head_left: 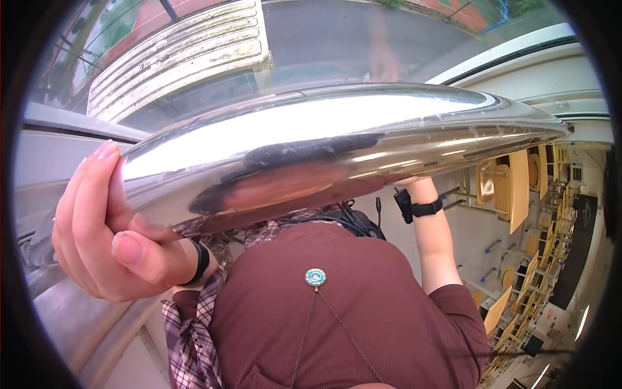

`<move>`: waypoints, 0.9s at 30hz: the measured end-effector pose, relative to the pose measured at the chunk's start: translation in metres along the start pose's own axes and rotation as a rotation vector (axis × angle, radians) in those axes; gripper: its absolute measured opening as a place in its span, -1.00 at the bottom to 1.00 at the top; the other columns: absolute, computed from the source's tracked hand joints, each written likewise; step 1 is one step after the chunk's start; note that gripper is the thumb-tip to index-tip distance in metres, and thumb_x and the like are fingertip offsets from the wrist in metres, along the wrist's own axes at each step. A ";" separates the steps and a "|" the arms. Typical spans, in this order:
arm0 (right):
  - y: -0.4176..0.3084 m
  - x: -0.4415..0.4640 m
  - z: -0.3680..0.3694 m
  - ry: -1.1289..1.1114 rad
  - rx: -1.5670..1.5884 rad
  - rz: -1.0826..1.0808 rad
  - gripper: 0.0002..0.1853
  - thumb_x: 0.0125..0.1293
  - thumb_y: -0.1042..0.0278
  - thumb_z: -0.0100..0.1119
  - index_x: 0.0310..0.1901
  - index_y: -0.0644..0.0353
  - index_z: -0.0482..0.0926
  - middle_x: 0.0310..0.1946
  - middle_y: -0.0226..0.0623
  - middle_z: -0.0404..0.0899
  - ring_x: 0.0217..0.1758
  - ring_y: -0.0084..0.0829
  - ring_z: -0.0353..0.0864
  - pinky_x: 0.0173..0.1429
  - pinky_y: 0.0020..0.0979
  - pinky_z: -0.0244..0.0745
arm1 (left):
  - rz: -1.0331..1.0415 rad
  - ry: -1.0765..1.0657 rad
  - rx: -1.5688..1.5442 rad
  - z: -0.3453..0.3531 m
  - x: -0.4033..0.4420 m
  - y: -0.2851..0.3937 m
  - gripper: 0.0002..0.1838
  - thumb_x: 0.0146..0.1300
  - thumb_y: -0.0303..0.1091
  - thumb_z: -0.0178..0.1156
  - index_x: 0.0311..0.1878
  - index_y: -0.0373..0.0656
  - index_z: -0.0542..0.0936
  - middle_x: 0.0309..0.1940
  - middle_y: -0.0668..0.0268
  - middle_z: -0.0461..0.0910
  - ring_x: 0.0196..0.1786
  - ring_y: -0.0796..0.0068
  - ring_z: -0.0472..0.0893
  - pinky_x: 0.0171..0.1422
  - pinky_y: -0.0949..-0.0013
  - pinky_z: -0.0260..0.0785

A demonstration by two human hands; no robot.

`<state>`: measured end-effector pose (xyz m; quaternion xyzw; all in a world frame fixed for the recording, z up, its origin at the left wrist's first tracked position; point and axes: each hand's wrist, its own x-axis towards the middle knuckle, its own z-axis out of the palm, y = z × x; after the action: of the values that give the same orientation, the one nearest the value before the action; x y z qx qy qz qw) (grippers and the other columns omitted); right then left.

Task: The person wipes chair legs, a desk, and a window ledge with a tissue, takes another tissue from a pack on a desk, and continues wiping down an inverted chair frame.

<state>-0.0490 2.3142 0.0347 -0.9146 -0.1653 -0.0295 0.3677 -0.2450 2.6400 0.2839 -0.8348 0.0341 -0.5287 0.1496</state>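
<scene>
A shiny metal rail (291,159) stretches across the view in front of my chest. At its left end, my left hand (97,227) wraps round it, with fingertips on the far side and the thumb at the near lower side. My right forearm rises to the underside of the rail, where only the base of my right hand (418,183) shows. The rail hides its fingers, so I cannot make out what they hold or touch. Beyond the rail, the window glass (324,45) carries a faint reflection of a hand and forearm.
White window frames (518,68) border the glass. Outside are a stained ribbed ledge (181,52) and grey pavement. A room with several wooden desks (512,191) and chairs lies to the right. Black cables (363,223) hang behind the rail near my chest.
</scene>
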 end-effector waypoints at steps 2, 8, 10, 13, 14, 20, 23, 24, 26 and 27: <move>0.002 0.009 -0.001 -0.079 0.386 0.219 -0.87 0.17 0.51 -0.07 -0.45 0.08 0.47 -0.52 -0.41 0.47 -0.53 -0.57 0.40 -0.49 -0.52 0.26 | -0.030 -0.007 0.013 0.000 0.000 0.003 -0.54 0.16 -0.27 -0.32 -0.44 -0.34 0.58 -0.48 0.19 0.61 -0.43 0.37 0.58 -0.33 0.45 0.41; 0.012 0.011 -0.013 -0.394 1.434 0.776 -0.87 0.17 0.51 -0.07 -0.45 0.08 0.47 -0.52 -0.41 0.47 -0.53 -0.58 0.39 -0.49 -0.52 0.25 | -0.089 0.012 -0.014 0.000 0.003 0.006 -0.52 0.13 -0.24 -0.31 -0.44 -0.34 0.59 -0.48 0.18 0.61 -0.42 0.37 0.57 -0.34 0.45 0.41; 0.014 0.005 -0.011 -0.373 1.462 0.828 -0.87 0.18 0.51 -0.08 -0.45 0.08 0.47 -0.52 -0.42 0.47 -0.53 -0.58 0.39 -0.49 -0.52 0.25 | -0.095 0.016 -0.016 0.000 0.003 0.006 -0.52 0.12 -0.24 -0.31 -0.44 -0.34 0.60 -0.48 0.18 0.61 -0.42 0.37 0.57 -0.35 0.45 0.41; 0.015 -0.001 -0.005 -0.257 1.401 0.881 -0.87 0.20 0.50 -0.09 -0.44 0.08 0.46 -0.54 -0.45 0.45 -0.55 -0.61 0.37 -0.51 -0.55 0.22 | -0.122 0.025 -0.025 0.002 0.002 0.008 -0.52 0.12 -0.23 -0.31 -0.43 -0.36 0.60 -0.48 0.17 0.60 -0.42 0.36 0.57 -0.35 0.44 0.42; 0.016 -0.002 -0.005 -0.275 1.433 0.870 -0.87 0.20 0.50 -0.09 -0.42 0.10 0.46 -0.55 -0.45 0.45 -0.55 -0.62 0.37 -0.52 -0.55 0.22 | -0.131 0.030 -0.027 0.003 0.002 0.009 -0.52 0.12 -0.23 -0.30 -0.43 -0.36 0.60 -0.48 0.16 0.60 -0.42 0.35 0.57 -0.35 0.44 0.42; 0.019 -0.004 0.001 0.069 1.089 0.619 -0.90 0.19 0.46 -0.01 -0.46 0.17 0.48 -0.53 -0.48 0.46 -0.51 -0.65 0.39 -0.50 -0.59 0.22 | -0.134 0.018 -0.010 0.003 0.002 0.007 -0.51 0.13 -0.22 -0.30 -0.43 -0.36 0.60 -0.49 0.16 0.60 -0.42 0.36 0.57 -0.35 0.44 0.43; 0.018 -0.004 0.007 0.229 0.469 0.287 -0.86 0.17 0.39 0.05 -0.46 0.24 0.50 -0.50 -0.42 0.48 -0.46 -0.55 0.44 -0.42 -0.52 0.30 | -0.124 0.010 -0.003 0.002 0.001 0.005 -0.51 0.14 -0.22 -0.30 -0.43 -0.35 0.60 -0.49 0.16 0.60 -0.42 0.36 0.57 -0.35 0.44 0.42; 0.012 -0.004 0.007 0.266 0.236 0.140 -0.85 0.15 0.36 0.07 -0.45 0.25 0.52 -0.49 -0.36 0.50 -0.43 -0.46 0.47 -0.38 -0.45 0.34 | -0.119 0.008 -0.004 0.002 0.001 0.004 -0.51 0.14 -0.22 -0.30 -0.43 -0.35 0.60 -0.49 0.16 0.60 -0.42 0.37 0.57 -0.35 0.44 0.42; -0.002 -0.002 0.009 0.304 -0.118 -0.009 -0.84 0.12 0.31 0.10 -0.41 0.23 0.54 -0.45 -0.26 0.53 -0.38 -0.30 0.52 -0.30 -0.34 0.40 | -0.136 0.017 -0.017 0.004 0.001 0.006 -0.51 0.15 -0.21 -0.30 -0.43 -0.34 0.60 -0.49 0.18 0.60 -0.43 0.38 0.57 -0.36 0.45 0.41; -0.008 -0.002 0.013 0.274 -0.248 -0.030 -0.84 0.10 0.30 0.11 -0.40 0.21 0.55 -0.42 -0.22 0.54 -0.35 -0.22 0.53 -0.27 -0.29 0.41 | -0.145 0.021 -0.023 0.004 0.001 0.006 -0.51 0.15 -0.21 -0.30 -0.43 -0.33 0.61 -0.49 0.18 0.60 -0.43 0.38 0.57 -0.36 0.45 0.40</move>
<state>-0.0547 2.3276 0.0303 -0.9379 -0.1222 -0.1793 0.2705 -0.2404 2.6350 0.2817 -0.8312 -0.0186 -0.5464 0.1010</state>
